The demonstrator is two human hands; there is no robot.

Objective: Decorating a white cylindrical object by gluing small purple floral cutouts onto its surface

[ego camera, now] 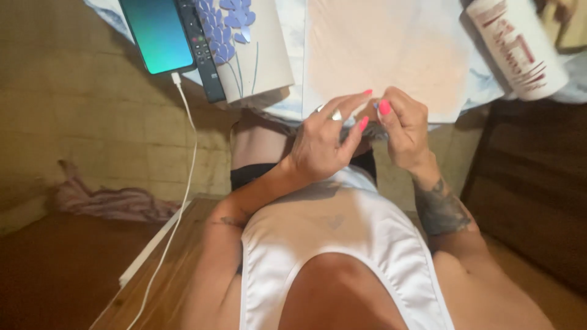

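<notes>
Both hands meet at the near edge of the table, right at the centre of the view. The left hand point(324, 143), a ring on one finger, has its fingers stretched toward one o'clock, thumb and forefinger closed round a small pale-blue piece point(374, 109). The right hand point(403, 131) pinches that same piece from the three o'clock side, fingertips nearly shut on it; what exactly the piece is, the view is too blurred to tell. It sits just over the edge of a peach sheet point(391, 49) spread at twelve o'clock. At ten o'clock lies a white card point(263, 55) covered with purple petal shapes point(229, 24), beside a remote control point(199, 49) and a phone point(159, 33) on a white cable point(186, 177). At two o'clock lies a white cylinder point(520, 46).
</notes>
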